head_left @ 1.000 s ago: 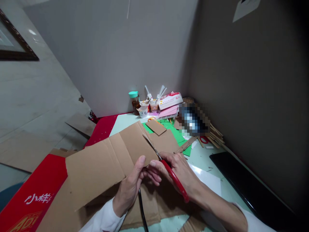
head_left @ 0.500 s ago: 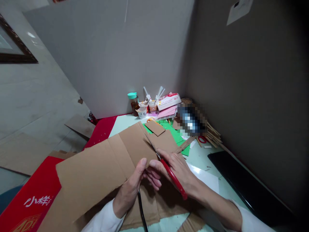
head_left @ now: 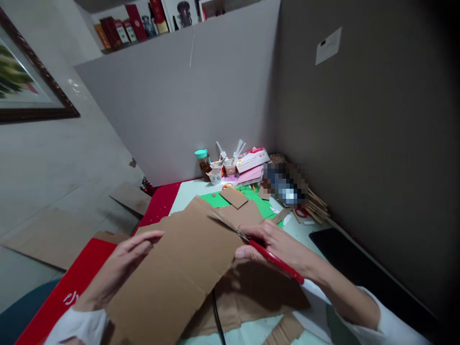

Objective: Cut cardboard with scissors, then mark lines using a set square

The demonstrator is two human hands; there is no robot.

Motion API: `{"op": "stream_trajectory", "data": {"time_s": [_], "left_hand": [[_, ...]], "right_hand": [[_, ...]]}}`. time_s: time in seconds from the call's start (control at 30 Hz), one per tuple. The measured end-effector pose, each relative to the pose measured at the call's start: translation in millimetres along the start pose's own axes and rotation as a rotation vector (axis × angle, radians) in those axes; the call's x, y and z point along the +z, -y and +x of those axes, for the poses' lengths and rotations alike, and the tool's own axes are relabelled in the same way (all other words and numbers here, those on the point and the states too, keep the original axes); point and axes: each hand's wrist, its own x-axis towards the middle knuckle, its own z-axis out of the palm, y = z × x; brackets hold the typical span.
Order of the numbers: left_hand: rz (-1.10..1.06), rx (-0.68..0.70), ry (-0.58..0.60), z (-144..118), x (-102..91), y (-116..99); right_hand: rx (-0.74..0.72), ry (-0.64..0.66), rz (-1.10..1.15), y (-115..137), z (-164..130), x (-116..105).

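A large brown cardboard sheet (head_left: 179,268) is held tilted in front of me. My right hand (head_left: 276,244) grips scissors (head_left: 275,260) with red handles. Their slightly parted blades point up and left over the sheet. The right thumb also touches the sheet's right edge. At the sheet's left edge is my left hand (head_left: 124,266), its fingers stretched out and its tips by the edge. The left thumb does not show, and whether this hand bears the sheet's weight is unclear.
More cardboard (head_left: 258,292) and a black cable (head_left: 217,318) lie under the sheet. A red box (head_left: 72,282) stands left. Behind are green paper (head_left: 264,206), a bottle (head_left: 203,165), cups (head_left: 215,176) and a small cardboard piece (head_left: 234,197). Grey panels (head_left: 179,110) enclose the table.
My left hand has let go near the right hand and moved to the sheet's left edge. The sheet has turned, and the scissors have shifted slightly right. The view has tilted up.
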Motion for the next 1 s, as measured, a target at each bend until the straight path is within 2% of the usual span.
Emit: {"op": "stream_trajectory", "data": {"time_s": [0.03,0.1,0.2,0.27,0.33,0.47,0.63,0.77,1.0], "left_hand": [[0.024,0.0,0.01,0,-6.3,-7],[0.061,-0.008,0.068,1,-2.8,-17],[0.126,-0.134,0.232,5,27.5,-23],[0.139,-0.145,0.264,9,46.8,-23],[0.149,-0.125,0.279,13,56.6,-25],[0.187,-0.119,0.335,15,53.9,-32],[0.2,-0.131,0.381,12,52.2,-42],[0.182,-0.122,0.383,13,57.6,-41],[0.18,-0.118,0.416,21,67.4,-36]], "right_hand": [[-0.005,0.025,-0.008,2,-2,2],[-0.007,0.066,-0.029,5,-4,9],[-0.007,0.106,-0.07,9,-5,19],[0.01,0.1,-0.105,11,-5,22],[0.034,0.076,-0.142,11,-4,23],[0.053,0.065,-0.135,13,-5,22],[0.115,0.16,-0.009,18,-7,15],[0.13,0.221,0.026,16,-7,12],[0.148,0.216,0.053,12,-3,16]]}}
